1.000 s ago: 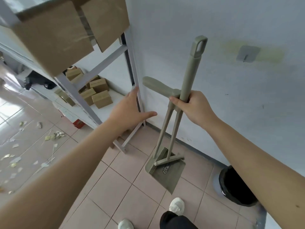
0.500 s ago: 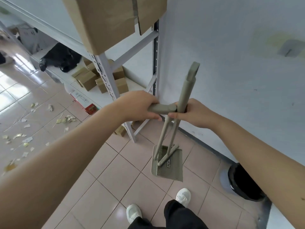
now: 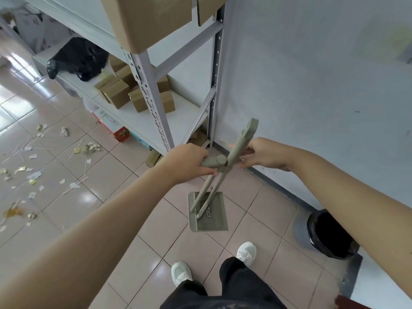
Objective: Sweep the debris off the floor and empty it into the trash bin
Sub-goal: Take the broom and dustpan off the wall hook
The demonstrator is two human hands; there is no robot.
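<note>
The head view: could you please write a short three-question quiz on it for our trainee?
1. True or false: the debris lies to the person's right.
2. The left hand grips: A) the side handle; B) a box; C) a shelf post.
3. Fill in: the bin stands beside the ____.
Key: 1 false, it lies to the left; 2 A; 3 wall.
</note>
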